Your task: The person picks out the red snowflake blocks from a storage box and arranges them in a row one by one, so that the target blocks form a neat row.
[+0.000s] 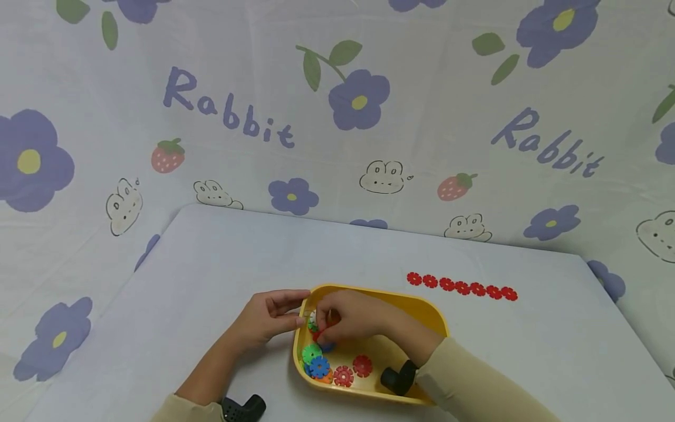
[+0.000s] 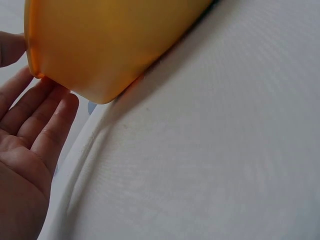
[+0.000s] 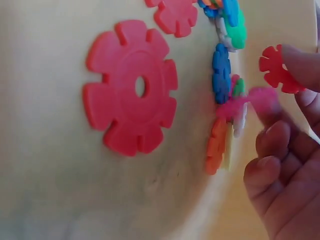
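A yellow plastic tray holds loose notched snowflake discs, among them red, blue and green ones. Inside its left end, my right hand pinches a red snowflake disc between thumb and finger. Close by the fingertips, a pinkish disc is blurred. My left hand touches the tray's left end, its fingers fairly straight and the thumb at the rim; in the left wrist view those fingers lie against the tray's outer wall.
Several red snowflake discs lie in a row on the white table, behind and right of the tray. Behind the table hangs a cloth printed with flowers and rabbits. A black wrist device is over the tray's front right.
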The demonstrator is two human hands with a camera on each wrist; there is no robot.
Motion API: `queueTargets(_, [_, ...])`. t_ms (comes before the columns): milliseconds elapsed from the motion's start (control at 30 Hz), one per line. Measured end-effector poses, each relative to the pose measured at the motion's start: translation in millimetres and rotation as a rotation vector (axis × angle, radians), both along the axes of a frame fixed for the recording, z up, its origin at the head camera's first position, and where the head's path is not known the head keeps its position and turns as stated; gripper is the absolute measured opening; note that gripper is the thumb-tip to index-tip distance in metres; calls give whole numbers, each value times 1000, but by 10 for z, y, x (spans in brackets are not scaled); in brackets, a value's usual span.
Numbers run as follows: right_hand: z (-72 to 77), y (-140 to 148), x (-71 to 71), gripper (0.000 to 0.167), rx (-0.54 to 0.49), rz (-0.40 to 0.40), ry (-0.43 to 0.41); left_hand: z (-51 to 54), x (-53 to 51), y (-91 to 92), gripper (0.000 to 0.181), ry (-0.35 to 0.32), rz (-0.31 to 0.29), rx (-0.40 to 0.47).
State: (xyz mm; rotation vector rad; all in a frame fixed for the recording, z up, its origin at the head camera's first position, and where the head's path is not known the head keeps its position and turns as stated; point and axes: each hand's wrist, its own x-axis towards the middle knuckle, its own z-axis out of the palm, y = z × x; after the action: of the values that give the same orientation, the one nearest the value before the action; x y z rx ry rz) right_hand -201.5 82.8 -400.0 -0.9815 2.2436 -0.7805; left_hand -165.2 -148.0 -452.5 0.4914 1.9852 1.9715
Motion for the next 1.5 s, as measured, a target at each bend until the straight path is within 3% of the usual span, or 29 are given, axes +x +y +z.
queueTargets(167, [12, 7, -19, 13, -61, -23, -82, 11, -8, -7, 51, 9, -2, -7])
queueTargets(433, [16, 30, -31, 21, -91, -51, -127, 12, -18, -4, 53, 5, 8, -31])
queueTargets(667, [25, 65, -22, 20, -122, -119, -223, 15, -15, 2, 51, -1, 8, -33])
queueTargets(833, [35, 78, -31, 29, -116, -134, -177, 16, -13, 9, 50, -10, 11, -32])
queueTargets(1067, [49, 81, -16, 33, -90, -169, -186, -2, -12, 7, 51, -12, 10, -30])
queueTargets(1500, [146, 96, 6, 38, -157, -203, -157, -14, -26, 4, 52, -20, 6, -23])
